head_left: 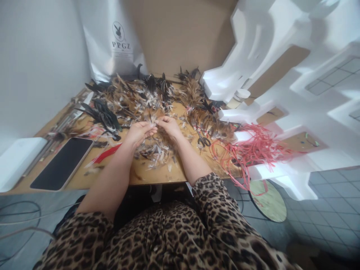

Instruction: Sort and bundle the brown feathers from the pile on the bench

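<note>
My left hand [140,132] and my right hand [169,127] meet over the middle of the table, with thumbs and fingers pinched. Between them is a small brown feather bunch [152,114] with a pale base, and both hands grip it. Right below the hands lies a loose heap of brown and white feathers [157,152]. Beyond them spreads a big pile of brown feathers [126,93] with dark tips. A bundle of black feathers [102,116] rests to the left of my left hand.
Black-handled scissors [204,141] lie right of my right arm. Pink ribbon strips [255,144] hang over white foam pieces [270,108]. A phone [62,164] and a white box [19,159] sit at the left. A lidded jar [239,97] and a printed bag [112,45] stand behind.
</note>
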